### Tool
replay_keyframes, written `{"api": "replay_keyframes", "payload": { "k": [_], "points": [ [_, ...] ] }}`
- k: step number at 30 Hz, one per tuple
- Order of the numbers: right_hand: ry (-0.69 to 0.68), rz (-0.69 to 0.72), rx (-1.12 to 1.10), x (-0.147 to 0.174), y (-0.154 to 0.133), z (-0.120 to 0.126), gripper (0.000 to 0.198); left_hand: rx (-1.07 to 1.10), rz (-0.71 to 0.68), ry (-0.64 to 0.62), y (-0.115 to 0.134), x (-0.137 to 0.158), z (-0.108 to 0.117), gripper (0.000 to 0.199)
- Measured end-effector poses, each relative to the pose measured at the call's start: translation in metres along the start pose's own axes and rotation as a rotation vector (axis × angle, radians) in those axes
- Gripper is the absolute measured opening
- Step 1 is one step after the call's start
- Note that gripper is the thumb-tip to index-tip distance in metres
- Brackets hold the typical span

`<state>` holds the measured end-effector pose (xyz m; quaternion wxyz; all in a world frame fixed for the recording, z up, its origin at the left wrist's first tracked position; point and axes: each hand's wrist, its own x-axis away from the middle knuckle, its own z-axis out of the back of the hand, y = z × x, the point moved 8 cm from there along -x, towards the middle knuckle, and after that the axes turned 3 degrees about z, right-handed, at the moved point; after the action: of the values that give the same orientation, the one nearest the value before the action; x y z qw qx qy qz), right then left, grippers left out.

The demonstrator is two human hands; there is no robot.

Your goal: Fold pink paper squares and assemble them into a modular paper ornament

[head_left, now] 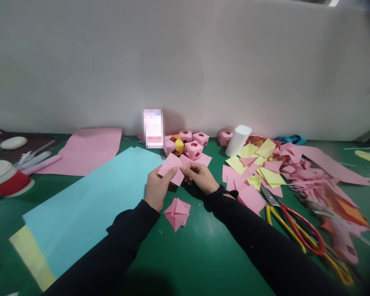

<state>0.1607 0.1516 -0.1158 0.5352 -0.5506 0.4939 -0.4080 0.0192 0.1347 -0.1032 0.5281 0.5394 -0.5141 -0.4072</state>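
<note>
A small square of pink paper (pixel 170 164) is pinched in my left hand (pixel 157 186), thumb on top. My right hand (pixel 202 176) closes its thumb and fingertips at the paper's right edge; how much it grips is partly hidden by the fingers. Below the hands, on the green tabletop (pixel 185 263), lies a folded pink paper piece (pixel 177 213) with pointed flaps. Just beyond the hands sit several folded pink paper balls (pixel 193 149) with openings, and one with orange and yellow parts (pixel 179 146).
Light blue sheet (pixel 95 193) spreads at left, near pink sheet (pixel 92 152) and red-white container (pixel 8 179). A blurred-out upright screen (pixel 153 128) leans on the wall. At right are a white roll (pixel 239 139), loose pink and yellow papers (pixel 273 176), red-handled scissors (pixel 305 234) and glue gun (pixel 342 236).
</note>
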Motion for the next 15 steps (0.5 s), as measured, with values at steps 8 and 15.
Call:
{"api": "replay_keyframes", "payload": {
  "k": [8, 15],
  "points": [
    [-0.04, 0.044, 0.046, -0.001, -0.001, -0.001, 0.046, 0.039, -0.002, 0.02, -0.006, -0.004, 0.003, 0.033],
    [0.008, 0.014, -0.061, -0.002, 0.0, 0.003, 0.041, -0.057, -0.021, -0.125, 0.0, -0.003, -0.007, 0.032]
  ]
}}
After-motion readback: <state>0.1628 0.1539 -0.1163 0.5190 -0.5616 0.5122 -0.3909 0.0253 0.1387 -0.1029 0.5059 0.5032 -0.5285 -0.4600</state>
